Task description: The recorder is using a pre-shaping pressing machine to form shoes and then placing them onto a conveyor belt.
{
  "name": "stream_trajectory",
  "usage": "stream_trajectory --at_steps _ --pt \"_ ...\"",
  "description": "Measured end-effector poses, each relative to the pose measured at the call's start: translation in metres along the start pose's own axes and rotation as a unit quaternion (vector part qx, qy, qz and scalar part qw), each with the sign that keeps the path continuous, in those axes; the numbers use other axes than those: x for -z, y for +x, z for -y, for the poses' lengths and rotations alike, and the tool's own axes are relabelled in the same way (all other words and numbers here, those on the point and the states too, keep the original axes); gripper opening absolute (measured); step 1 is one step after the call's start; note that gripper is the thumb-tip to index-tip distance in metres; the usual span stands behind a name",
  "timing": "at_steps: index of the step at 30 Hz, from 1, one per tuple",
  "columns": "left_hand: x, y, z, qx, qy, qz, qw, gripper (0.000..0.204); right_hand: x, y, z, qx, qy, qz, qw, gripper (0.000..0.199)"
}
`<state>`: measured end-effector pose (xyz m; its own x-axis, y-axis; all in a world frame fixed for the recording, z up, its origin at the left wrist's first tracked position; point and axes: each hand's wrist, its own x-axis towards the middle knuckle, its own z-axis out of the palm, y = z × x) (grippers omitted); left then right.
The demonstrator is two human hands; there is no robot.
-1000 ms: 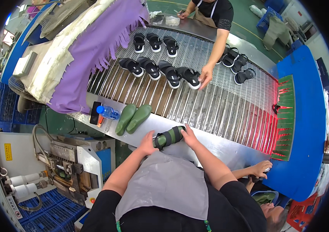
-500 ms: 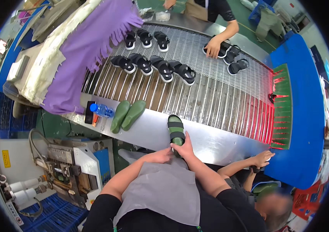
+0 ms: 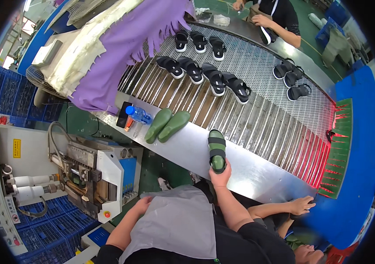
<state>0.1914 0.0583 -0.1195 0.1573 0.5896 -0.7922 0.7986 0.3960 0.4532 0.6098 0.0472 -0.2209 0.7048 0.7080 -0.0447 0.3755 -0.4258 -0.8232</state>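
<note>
Left hand (image 3: 143, 205) beside gray apron (image 3: 176, 215), grip indeterminable; right hand (image 3: 221, 177) closed on one strapped sandal (image 3: 217, 153), gripped by its near end; leftward, two green shoe lasts (image 3: 175, 126); beyond, conveyor (image 3: 264, 132) bearing seven black sandals (image 3: 214, 81) left, three right.

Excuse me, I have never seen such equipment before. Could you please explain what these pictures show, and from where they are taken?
There is no robot here: a person works with two bare hands. All pictures come from one wide fisheye camera worn on the head, looking down, so straight edges look bent.

The right hand holds a black-strapped sandal with a glossy green foot-shaped form inside. The left hand is beside the grey apron; whether it grips anything is unclear.

On the shiny metal ledge lie two loose green foot-shaped forms and a blue-capped clear bottle. Beyond, black white-soled sandals stand on a metal conveyor.
</note>
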Motion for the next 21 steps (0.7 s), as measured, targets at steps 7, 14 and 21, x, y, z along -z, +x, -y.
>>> stream_trajectory --at_steps 7,14,21 --pt "0.021 0.024 -0.037 -0.147 -0.145 -0.046 0.977 0.052 0.018 0.013 0.02 -0.076 0.188 0.128 0.971 0.073" --pt "0.068 0.001 -0.089 -0.189 -0.73 0.016 0.656 0.054 -0.009 -0.067 0.196 0.061 0.276 0.454 0.845 0.074" --pt "0.144 -0.123 -0.012 -0.269 -0.883 0.018 0.384 0.075 -0.059 -0.196 0.367 0.243 0.199 0.519 0.794 0.079"
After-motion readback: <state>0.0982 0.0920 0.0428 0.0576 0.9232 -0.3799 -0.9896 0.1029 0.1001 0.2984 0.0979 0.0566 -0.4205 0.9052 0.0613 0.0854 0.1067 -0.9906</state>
